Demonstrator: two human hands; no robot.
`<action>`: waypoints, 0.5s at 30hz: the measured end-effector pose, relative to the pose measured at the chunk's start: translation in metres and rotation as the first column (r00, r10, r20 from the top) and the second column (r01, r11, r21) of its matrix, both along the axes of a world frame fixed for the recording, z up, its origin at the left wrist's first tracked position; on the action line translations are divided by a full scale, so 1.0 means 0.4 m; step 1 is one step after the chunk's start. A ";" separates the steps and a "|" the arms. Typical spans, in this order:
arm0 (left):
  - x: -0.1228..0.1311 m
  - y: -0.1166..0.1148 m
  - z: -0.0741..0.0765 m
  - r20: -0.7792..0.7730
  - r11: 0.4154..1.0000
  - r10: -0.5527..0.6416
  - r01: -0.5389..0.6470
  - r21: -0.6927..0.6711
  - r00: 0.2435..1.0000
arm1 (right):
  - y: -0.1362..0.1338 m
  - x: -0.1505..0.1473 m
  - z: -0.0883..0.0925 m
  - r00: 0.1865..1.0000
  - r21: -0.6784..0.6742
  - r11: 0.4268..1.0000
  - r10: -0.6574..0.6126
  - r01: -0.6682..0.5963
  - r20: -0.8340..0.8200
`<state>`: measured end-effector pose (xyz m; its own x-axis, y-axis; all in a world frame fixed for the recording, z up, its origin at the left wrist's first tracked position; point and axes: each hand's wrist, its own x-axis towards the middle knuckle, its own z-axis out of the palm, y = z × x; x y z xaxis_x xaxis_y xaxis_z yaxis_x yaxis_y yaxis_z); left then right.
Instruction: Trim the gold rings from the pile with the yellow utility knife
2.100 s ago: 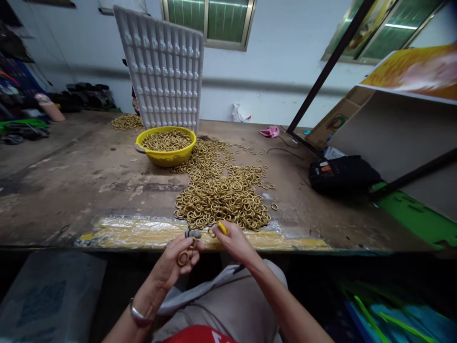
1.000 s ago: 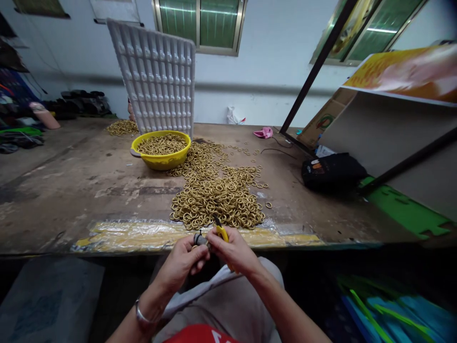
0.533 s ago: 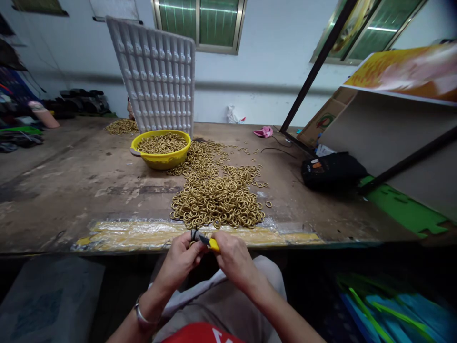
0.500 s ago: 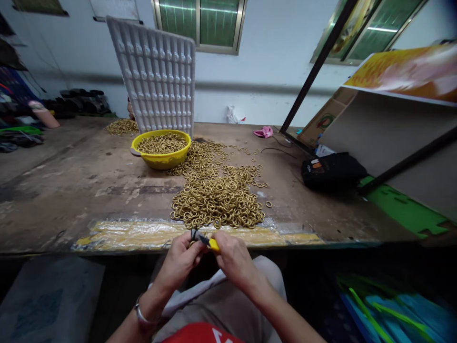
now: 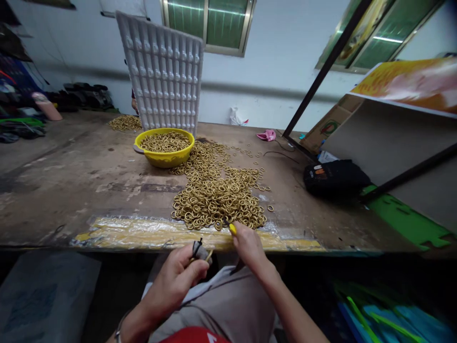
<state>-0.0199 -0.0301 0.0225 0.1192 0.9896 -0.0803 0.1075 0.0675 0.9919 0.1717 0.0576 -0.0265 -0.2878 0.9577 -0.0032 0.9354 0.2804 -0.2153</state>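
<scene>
1. Two hands have been drawn apart: the left (image 5: pixel 174 274) is held in front of the bench's edge, and the right (image 5: pixel 249 247) has been moved clear of it, near the rings.
2. A yellow-handled knife (image 5: pixel 233 229) is gripped by the right; its blade, previously set at the left fingertips, is now pointed toward the rings. Cutting contact is judged interrupted.
3. A grey piece (image 5: pixel 203 252) with a black band is seen at the left forefinger; whether worn or held cannot be told.
4. One ring (image 5: pixel 209 256), partly hidden, is pinched narrowly by the left.
5. The worn bench (image 5: pixel 71 157) is occupied by a ribbed panel (image 5: pixel 160 71), by which a person (image 5: pixel 134 102) beyond is mostly screened.
6. Space ahead of the hands is taken up by heaped rings (image 5: pixel 217 200).
7. A filled yellow basin (image 5: pixel 164 159) is placed before the panel.
</scene>
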 end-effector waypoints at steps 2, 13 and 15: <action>0.000 0.001 -0.011 0.100 0.996 -0.015 0.024 -0.083 0.995 | 0.015 0.008 0.001 1.000 0.070 0.997 0.021 -0.020 -0.018; -0.025 0.035 -0.110 0.529 0.953 0.186 -0.022 -0.301 0.828 | 0.065 -0.075 -0.022 0.976 0.067 0.988 0.122 -0.136 0.179; -0.032 0.037 -0.122 0.594 0.931 0.217 0.020 -0.365 0.774 | 0.066 -0.074 -0.025 0.972 0.047 0.988 0.135 -0.147 0.192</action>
